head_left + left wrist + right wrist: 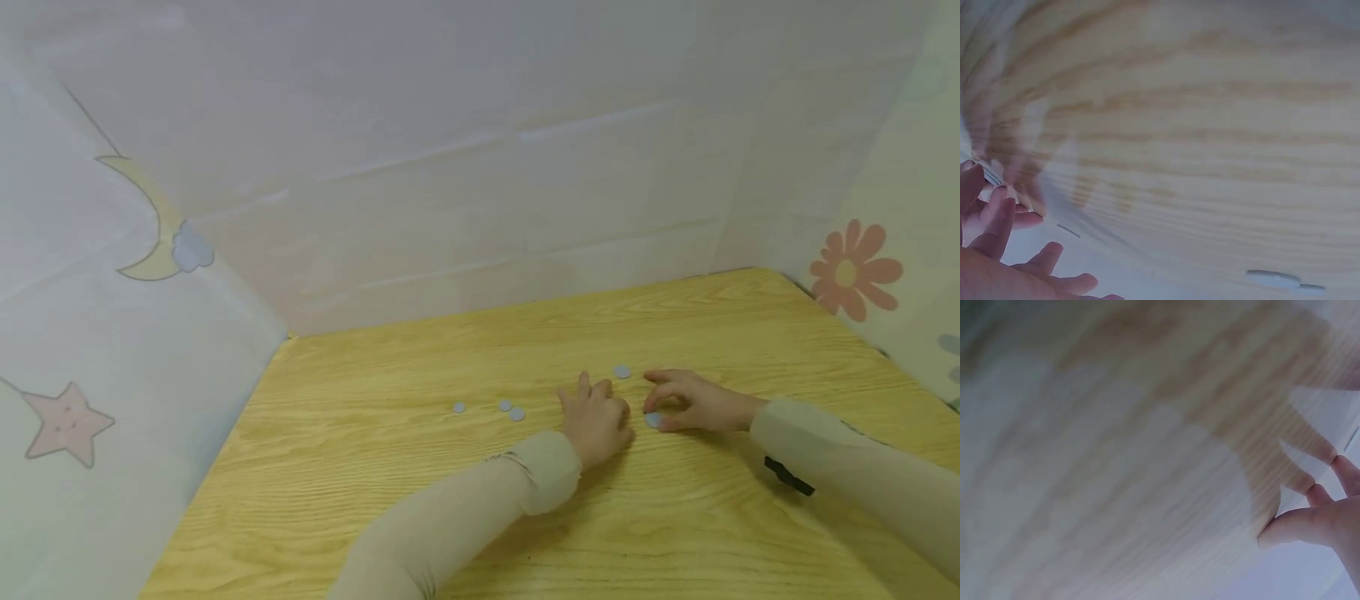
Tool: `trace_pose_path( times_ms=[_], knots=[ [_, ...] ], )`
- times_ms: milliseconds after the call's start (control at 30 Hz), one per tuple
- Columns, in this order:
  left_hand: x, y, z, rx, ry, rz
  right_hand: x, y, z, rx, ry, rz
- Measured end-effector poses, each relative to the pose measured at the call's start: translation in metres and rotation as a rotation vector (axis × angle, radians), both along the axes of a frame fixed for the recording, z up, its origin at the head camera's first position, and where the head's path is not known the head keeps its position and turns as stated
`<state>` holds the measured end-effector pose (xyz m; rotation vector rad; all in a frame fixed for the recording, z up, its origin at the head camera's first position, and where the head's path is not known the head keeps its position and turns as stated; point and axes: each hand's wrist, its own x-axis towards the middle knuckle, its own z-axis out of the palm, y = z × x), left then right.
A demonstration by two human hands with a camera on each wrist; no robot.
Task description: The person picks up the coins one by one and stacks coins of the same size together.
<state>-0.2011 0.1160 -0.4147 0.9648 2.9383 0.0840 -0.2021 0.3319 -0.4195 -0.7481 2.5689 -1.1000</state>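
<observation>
In the head view my right hand [697, 402] pinches a small pale grey disc [653, 420] low over the table, with thumb and fingertips at its edge. Just left of it, my left hand [597, 421] is held palm down with fingers spread and nothing in its grasp. The left wrist view shows these spread fingers [1047, 256] at lower left, near the other hand. In the right wrist view, the right hand [1329, 519] has its fingertips down at the wood, and the disc is hidden. Another grey disc [622, 372] lies flat beyond both hands.
Left of the left hand, two discs lie close together, a nearer one [517, 413] and a farther one [506, 405]. A smaller disc [459, 407] lies farther left. The wood-grain table [337, 467] meets pale walls [450, 208] at its back and sides.
</observation>
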Motion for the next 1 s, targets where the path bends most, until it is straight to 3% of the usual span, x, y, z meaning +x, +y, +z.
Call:
trace_pose_path(
  times_ms=[200, 433, 600, 1000],
  knots=[
    [-0.004, 0.016, -0.004, -0.043, 0.05, -0.026, 0.001, 0.005, 0.0, 0.006, -0.009, 0.001],
    [-0.008, 0.028, -0.008, -0.022, 0.038, -0.055, -0.001, 0.004, 0.0, -0.017, -0.095, -0.014],
    [-0.011, 0.031, -0.008, -0.036, 0.058, -0.082, -0.001, 0.001, 0.002, 0.022, -0.076, -0.021],
    [-0.011, 0.03, -0.002, -0.019, -0.006, -0.088, 0.002, -0.001, 0.005, 0.005, -0.105, -0.024]
  ],
)
